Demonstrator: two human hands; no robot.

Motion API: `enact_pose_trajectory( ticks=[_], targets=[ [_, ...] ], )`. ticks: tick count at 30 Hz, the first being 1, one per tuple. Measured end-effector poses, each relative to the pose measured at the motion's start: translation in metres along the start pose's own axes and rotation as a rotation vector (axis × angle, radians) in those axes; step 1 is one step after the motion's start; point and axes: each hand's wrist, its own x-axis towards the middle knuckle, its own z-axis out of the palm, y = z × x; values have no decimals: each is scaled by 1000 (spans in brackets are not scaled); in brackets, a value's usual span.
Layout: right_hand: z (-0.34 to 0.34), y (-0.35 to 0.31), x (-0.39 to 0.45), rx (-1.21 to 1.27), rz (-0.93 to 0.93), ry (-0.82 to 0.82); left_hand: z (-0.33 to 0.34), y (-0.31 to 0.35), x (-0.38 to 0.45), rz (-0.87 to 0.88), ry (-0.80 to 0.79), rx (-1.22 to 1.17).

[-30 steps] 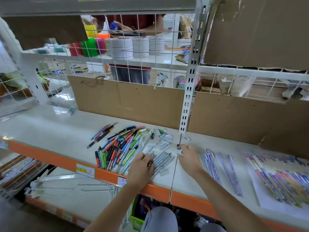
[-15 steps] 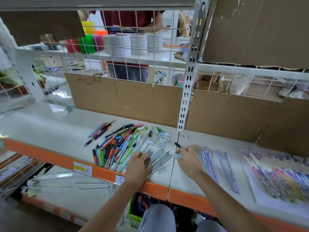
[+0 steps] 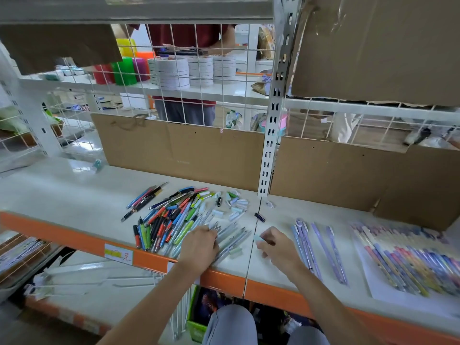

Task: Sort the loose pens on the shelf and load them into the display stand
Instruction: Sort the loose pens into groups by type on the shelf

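Note:
A heap of loose pens [image 3: 171, 217] in red, green, blue and black lies on the white shelf [image 3: 62, 195], with several pale caps [image 3: 236, 204] behind it. My left hand [image 3: 199, 247] rests on the clear pale pens [image 3: 231, 236] at the heap's right edge, fingers curled over them. My right hand [image 3: 276, 245] pinches a small pale-blue cap [image 3: 258, 238] just above the shelf. A row of purple pens [image 3: 321, 247] lies to its right. No display stand is in sight.
A sheet with several patterned pens [image 3: 408, 260] lies at the far right. A dark cap [image 3: 259, 217] sits by the shelf seam. Cardboard [image 3: 189, 153] backs the shelf behind a slotted upright [image 3: 271, 135]. Beyond the wire grid stands a person [image 3: 186, 70].
My right hand has drawn back toward me from the seam, now holding the pale-blue cap. My left hand stays on the clear pens. The camera has dipped slightly.

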Motion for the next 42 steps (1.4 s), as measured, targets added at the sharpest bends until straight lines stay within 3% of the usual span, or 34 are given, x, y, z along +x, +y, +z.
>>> enact_pose_trajectory(
  ticks=[4, 11, 33, 38, 42],
  targets=[
    [-5, 11, -12, 186, 25, 48, 4, -2, -6, 91, 129, -151],
    [-11, 15, -20, 572, 19, 112, 17, 5, -17, 262, 109, -411],
    [-10, 14, -19, 462, -27, 37, 19, 7, -18, 255, 116, -461],
    [-10, 12, -18, 697, 48, 60, 19, 8, -16, 224, 45, -437],
    [-12, 12, -20, 638, 65, 90, 19, 7, -16, 217, 68, -449]
  ],
)
